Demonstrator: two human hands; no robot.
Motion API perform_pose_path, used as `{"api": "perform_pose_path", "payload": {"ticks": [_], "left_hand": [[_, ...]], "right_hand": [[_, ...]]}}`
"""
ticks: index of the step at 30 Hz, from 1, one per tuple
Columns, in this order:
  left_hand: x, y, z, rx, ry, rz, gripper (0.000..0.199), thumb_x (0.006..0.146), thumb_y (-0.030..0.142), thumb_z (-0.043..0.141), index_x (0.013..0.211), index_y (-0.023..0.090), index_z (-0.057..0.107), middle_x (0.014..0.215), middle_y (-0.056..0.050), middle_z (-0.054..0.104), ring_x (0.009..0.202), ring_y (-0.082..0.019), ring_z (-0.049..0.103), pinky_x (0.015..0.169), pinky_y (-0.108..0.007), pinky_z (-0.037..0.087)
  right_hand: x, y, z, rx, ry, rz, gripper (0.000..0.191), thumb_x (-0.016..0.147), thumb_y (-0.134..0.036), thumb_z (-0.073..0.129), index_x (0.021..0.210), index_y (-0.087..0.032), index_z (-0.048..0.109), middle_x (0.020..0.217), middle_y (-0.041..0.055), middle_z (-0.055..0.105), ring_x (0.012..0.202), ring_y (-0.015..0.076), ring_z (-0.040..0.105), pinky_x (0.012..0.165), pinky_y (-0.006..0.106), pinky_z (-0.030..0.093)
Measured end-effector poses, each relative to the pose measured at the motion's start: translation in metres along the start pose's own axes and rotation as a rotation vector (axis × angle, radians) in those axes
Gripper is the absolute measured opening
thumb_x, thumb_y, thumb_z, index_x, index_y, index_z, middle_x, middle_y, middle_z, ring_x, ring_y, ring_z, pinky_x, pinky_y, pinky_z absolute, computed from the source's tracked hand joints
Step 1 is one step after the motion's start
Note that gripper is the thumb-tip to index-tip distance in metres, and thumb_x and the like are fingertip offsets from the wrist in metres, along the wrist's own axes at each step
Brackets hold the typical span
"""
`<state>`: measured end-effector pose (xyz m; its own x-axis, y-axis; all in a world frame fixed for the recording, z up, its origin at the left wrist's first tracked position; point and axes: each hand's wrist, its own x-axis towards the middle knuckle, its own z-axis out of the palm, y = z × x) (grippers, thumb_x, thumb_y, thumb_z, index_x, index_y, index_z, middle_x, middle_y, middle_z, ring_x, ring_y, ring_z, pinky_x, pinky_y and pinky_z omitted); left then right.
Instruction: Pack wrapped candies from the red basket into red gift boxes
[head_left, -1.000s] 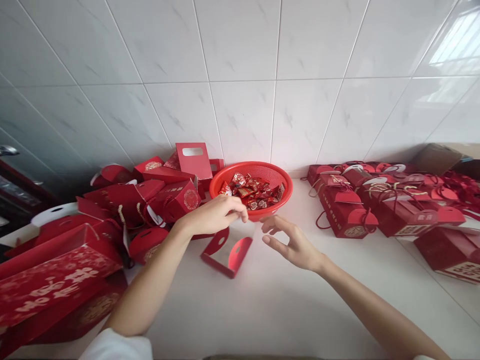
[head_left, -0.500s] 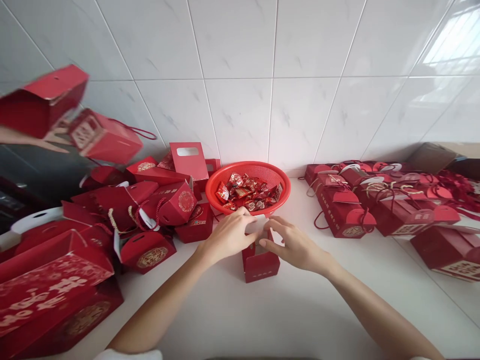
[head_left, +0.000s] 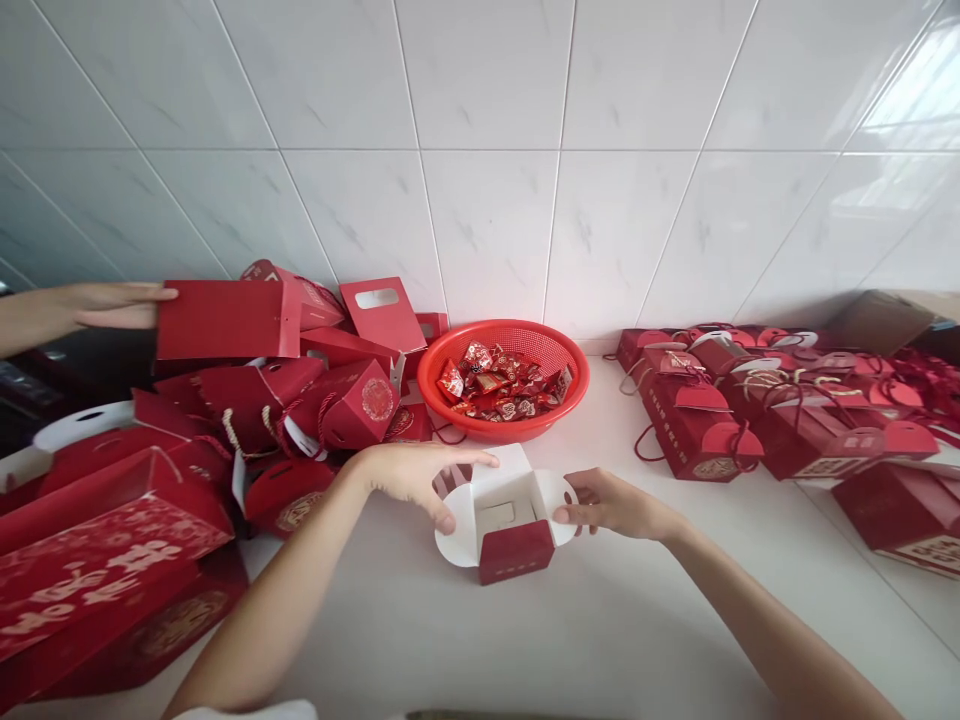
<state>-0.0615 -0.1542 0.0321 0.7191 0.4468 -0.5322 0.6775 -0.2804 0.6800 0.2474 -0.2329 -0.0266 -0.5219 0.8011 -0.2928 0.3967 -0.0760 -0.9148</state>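
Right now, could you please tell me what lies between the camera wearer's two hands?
The head view shows an open red box between the wearer's left hand and right hand, its white flaps spread.

One basket [head_left: 504, 432], over a dozen boxes [head_left: 516, 553]

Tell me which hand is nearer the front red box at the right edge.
Right. The right hand, gripping the open box by its right flap, is some way left of the red box; the left hand is farther left, at the opposite flap.
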Motion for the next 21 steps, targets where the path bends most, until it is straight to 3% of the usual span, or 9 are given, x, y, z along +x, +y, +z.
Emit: {"api": "perform_pose_path", "payload": {"ticks": [3,6,9,12,14,16,18,21], "left_hand": [[0.012,-0.006,0.005,0.016,0.013,-0.006,0.112,0.062,0.041,0.088,0.158,0.034,0.032,0.148,-0.007,0.054,0.114,-0.025,0.063,0.089,-0.028,0.052],[0.015,-0.006,0.007,0.023,0.035,0.009,0.112,0.065,0.044,0.087,0.16,0.038,0.026,0.156,-0.007,0.046,0.109,-0.024,0.066,0.088,-0.028,0.051],[0.003,0.002,-0.003,0.079,0.12,-0.037,0.108,0.069,0.048,0.083,0.16,0.036,0.026,0.139,-0.007,0.063,0.105,-0.023,0.068,0.086,-0.027,0.051],[-0.015,0.019,-0.021,0.157,0.166,-0.098,0.089,0.075,0.055,0.077,0.154,0.032,0.043,0.114,-0.005,0.073,0.095,-0.022,0.071,0.081,-0.027,0.051],[-0.017,0.035,-0.036,0.185,0.261,-0.082,0.074,0.083,0.059,0.067,0.148,0.027,0.052,0.101,-0.005,0.076,0.091,-0.021,0.071,0.082,-0.028,0.05],[-0.006,0.048,-0.052,0.229,0.419,-0.023,0.061,0.09,0.057,0.058,0.141,0.025,0.06,0.102,-0.005,0.076,0.095,-0.021,0.07,0.085,-0.028,0.05],[0.019,0.056,-0.068,0.309,0.51,0.011,0.05,0.091,0.053,0.056,0.131,0.025,0.067,0.119,-0.006,0.073,0.103,-0.022,0.067,0.089,-0.027,0.049],[0.065,0.054,-0.088,0.449,0.398,-0.216,0.048,0.079,0.047,0.07,0.122,0.026,0.072,0.123,-0.007,0.072,0.097,-0.023,0.068,0.083,-0.027,0.05]], "right_hand": [[0.007,0.006,0.003,0.084,-0.043,-0.017,0.056,0.073,-0.071,0.073,0.087,-0.017,0.066,0.078,0.0015,0.065,0.069,0.0138,0.06,0.061,0.025,0.045],[0.012,0.009,-0.001,0.085,0.026,-0.067,0.058,0.072,-0.073,0.072,0.083,-0.017,0.065,0.074,0.0007,0.063,0.067,0.0137,0.058,0.062,0.026,0.045],[0.013,0.004,-0.015,-0.022,0.181,-0.153,0.058,0.077,-0.076,0.066,0.074,-0.018,0.06,0.068,0.0001,0.059,0.065,0.0138,0.056,0.06,0.027,0.044],[0.011,-0.014,-0.033,-0.167,0.324,-0.229,0.057,0.082,-0.076,0.06,0.074,-0.019,0.062,0.069,0.0025,0.062,0.066,0.0157,0.058,0.061,0.029,0.047],[0.012,-0.03,-0.045,-0.22,0.42,-0.297,0.056,0.084,-0.074,0.058,0.075,-0.019,0.065,0.071,0.0041,0.065,0.067,0.0168,0.059,0.064,0.031,0.05],[0.018,-0.046,-0.054,-0.212,0.514,-0.379,0.054,0.085,-0.072,0.059,0.074,-0.019,0.065,0.071,0.0052,0.067,0.068,0.0182,0.062,0.067,0.033,0.052],[0.031,-0.059,-0.06,-0.144,0.582,-0.449,0.053,0.083,-0.071,0.063,0.073,-0.02,0.065,0.073,0.0062,0.069,0.071,0.0203,0.065,0.07,0.034,0.055],[0.061,-0.067,-0.063,0.019,0.626,-0.502,0.051,0.077,-0.07,0.069,0.07,-0.02,0.064,0.074,0.0066,0.072,0.072,0.0217,0.068,0.072,0.036,0.057]]}}
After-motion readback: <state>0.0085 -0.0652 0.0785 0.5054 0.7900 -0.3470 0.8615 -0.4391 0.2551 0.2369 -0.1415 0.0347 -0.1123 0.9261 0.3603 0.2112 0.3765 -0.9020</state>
